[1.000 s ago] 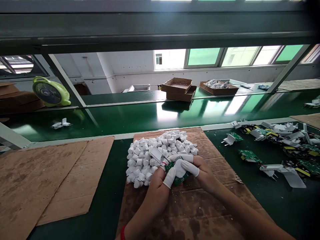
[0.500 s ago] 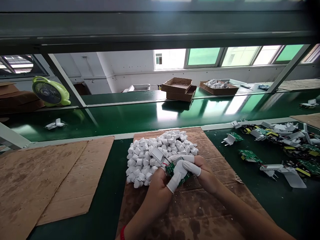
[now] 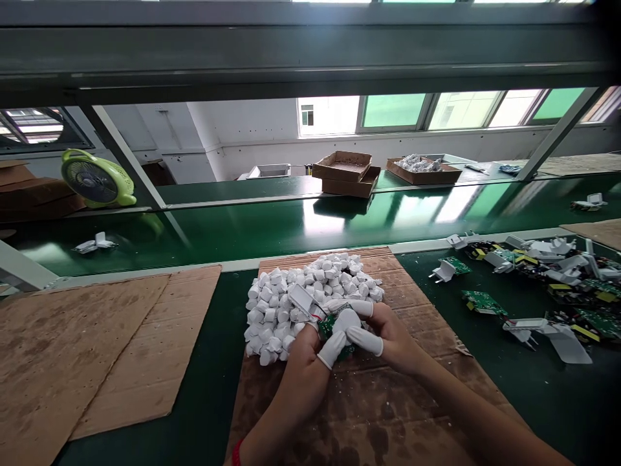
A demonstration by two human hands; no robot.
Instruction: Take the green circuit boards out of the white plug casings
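My left hand is closed on a green circuit board, its thumb in a white finger cot. Red and dark wires run from the board to a white plastic housing at its upper left. Over the board's face lies a round white piece, with both thumbs against its lower edge. My right hand, also in white finger cots, closes around this piece and the board's far edge. Behind the hands spreads a pile of short white cylinder-shaped pieces. Fingers hide much of the board.
Brown cardboard lies under the hands, with another cardboard sheet to the left. Boards with white housings are heaped at right. Beyond runs a green belt; cardboard trays and a green fan stand behind it.
My thumbs have shifted, and the round white piece now shows between them. My right thumb has come lower and left. Assemblies on the belt have moved left.
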